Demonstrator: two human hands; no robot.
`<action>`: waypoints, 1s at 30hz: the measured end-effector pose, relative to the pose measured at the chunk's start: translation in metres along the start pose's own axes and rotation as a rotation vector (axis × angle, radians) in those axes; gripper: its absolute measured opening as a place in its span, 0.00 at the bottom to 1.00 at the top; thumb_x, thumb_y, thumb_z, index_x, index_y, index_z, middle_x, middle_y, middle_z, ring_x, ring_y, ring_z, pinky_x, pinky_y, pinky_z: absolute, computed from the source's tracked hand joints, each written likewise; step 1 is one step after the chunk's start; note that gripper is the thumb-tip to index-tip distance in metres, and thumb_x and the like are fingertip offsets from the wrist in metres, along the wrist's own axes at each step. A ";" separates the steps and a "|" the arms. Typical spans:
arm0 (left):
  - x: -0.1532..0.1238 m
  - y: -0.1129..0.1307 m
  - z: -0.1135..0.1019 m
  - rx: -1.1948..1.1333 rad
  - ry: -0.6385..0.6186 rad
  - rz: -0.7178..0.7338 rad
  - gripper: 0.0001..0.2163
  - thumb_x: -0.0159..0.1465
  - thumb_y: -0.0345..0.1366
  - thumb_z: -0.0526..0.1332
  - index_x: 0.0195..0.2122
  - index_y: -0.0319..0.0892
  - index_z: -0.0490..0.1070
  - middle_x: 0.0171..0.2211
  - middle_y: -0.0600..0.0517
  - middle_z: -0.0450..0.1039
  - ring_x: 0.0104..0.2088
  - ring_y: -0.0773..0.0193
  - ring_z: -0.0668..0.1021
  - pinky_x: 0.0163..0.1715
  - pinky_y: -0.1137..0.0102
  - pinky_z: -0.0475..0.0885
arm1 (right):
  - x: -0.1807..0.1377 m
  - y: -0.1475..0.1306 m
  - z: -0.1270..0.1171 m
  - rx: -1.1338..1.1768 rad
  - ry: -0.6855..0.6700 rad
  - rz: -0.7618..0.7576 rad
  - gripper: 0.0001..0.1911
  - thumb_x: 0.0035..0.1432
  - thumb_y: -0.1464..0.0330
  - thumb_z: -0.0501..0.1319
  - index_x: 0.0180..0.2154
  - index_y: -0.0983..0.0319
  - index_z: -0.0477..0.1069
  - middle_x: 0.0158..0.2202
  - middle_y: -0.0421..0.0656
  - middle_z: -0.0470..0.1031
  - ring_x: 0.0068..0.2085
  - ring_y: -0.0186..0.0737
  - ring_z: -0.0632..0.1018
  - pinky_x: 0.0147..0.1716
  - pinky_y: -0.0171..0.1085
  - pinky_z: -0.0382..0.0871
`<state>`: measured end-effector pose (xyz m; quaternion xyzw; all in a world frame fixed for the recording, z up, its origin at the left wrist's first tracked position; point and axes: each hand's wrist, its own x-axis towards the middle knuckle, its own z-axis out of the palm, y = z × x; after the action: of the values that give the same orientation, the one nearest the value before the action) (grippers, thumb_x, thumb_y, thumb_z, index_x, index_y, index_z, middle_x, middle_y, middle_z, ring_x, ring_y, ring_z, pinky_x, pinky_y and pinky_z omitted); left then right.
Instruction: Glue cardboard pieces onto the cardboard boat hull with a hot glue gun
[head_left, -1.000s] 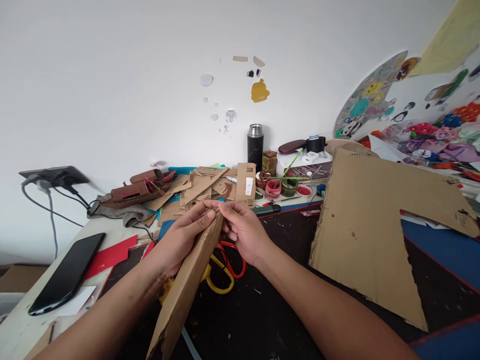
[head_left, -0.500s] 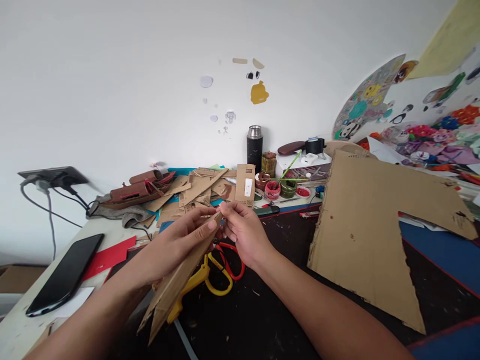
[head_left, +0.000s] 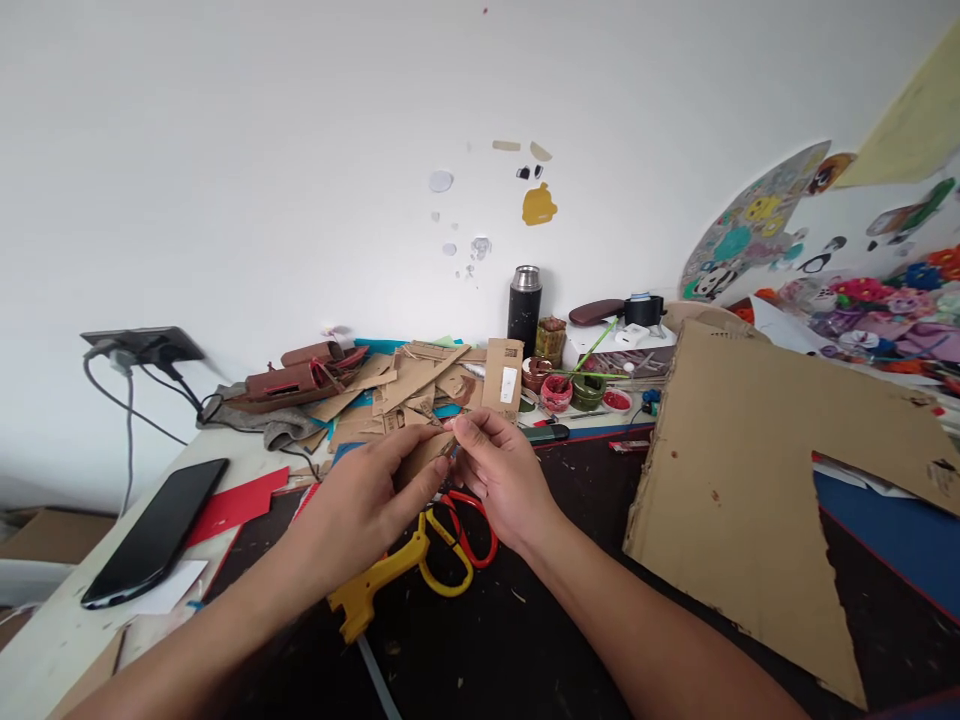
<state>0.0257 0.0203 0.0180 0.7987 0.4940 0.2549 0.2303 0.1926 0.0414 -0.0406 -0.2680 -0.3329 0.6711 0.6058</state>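
Note:
My left hand (head_left: pixel 367 495) is closed around a small cardboard piece (head_left: pixel 418 458), which shows between thumb and fingers; the palm hides most of it. At its tip, my right hand (head_left: pixel 506 480) has thumb and fingers pinched together on the edge. Whether something tiny is also in that pinch I cannot make out. Below the hands lies a yellow glue gun (head_left: pixel 386 572) with a pale stick (head_left: pixel 377 678) jutting from its back. Beside it are a yellow scissor handle loop (head_left: pixel 444 592) and a red one (head_left: pixel 491 553), their blades hidden.
A large notched cardboard sheet (head_left: pixel 739 500) covers the right side of the dark mat. Cardboard scraps (head_left: pixel 420 380), paint pots (head_left: pixel 556 393) and a black flask (head_left: pixel 525 310) stand along the wall. To the left lie a phone (head_left: pixel 157 530) and red paper (head_left: pixel 240 505).
The cardboard piece has turned from a long slant below my left forearm to lie mostly behind my left hand. The view has shifted slightly; both hands stay together at its tip.

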 end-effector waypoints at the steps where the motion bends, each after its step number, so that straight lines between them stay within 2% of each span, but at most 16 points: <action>1: 0.000 0.001 0.000 0.012 0.020 0.014 0.19 0.74 0.50 0.57 0.57 0.46 0.78 0.49 0.47 0.87 0.45 0.50 0.86 0.44 0.62 0.78 | 0.000 0.000 0.000 0.000 -0.001 0.001 0.24 0.50 0.50 0.80 0.31 0.59 0.75 0.16 0.27 0.59 0.17 0.26 0.54 0.16 0.30 0.48; 10: 0.000 0.002 0.004 0.082 0.105 0.099 0.17 0.73 0.45 0.58 0.54 0.42 0.79 0.45 0.46 0.87 0.42 0.52 0.87 0.42 0.64 0.79 | 0.000 -0.001 0.001 -0.013 -0.008 0.004 0.24 0.50 0.50 0.81 0.31 0.60 0.76 0.16 0.28 0.60 0.16 0.25 0.54 0.15 0.29 0.47; 19: 0.003 0.000 0.005 0.045 0.067 0.084 0.16 0.74 0.44 0.56 0.53 0.41 0.79 0.44 0.46 0.87 0.41 0.53 0.86 0.40 0.64 0.76 | -0.002 0.000 0.002 0.010 0.006 0.025 0.24 0.50 0.50 0.81 0.32 0.59 0.75 0.16 0.27 0.58 0.17 0.26 0.54 0.16 0.29 0.48; 25: 0.004 -0.001 0.005 0.036 0.057 0.073 0.17 0.74 0.44 0.56 0.53 0.41 0.78 0.44 0.45 0.86 0.41 0.52 0.85 0.40 0.63 0.75 | -0.004 0.001 0.001 0.032 -0.001 0.071 0.22 0.53 0.51 0.80 0.34 0.59 0.77 0.16 0.27 0.57 0.18 0.27 0.54 0.18 0.29 0.51; 30: 0.005 0.000 0.007 0.032 0.035 0.069 0.17 0.74 0.42 0.56 0.55 0.41 0.79 0.43 0.45 0.86 0.40 0.53 0.85 0.39 0.63 0.75 | -0.003 0.000 0.001 0.036 -0.004 0.081 0.24 0.55 0.46 0.77 0.34 0.59 0.78 0.15 0.28 0.57 0.17 0.28 0.55 0.19 0.31 0.54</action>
<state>0.0320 0.0241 0.0133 0.8144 0.4739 0.2687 0.2001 0.1920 0.0385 -0.0398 -0.2690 -0.3106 0.7016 0.5821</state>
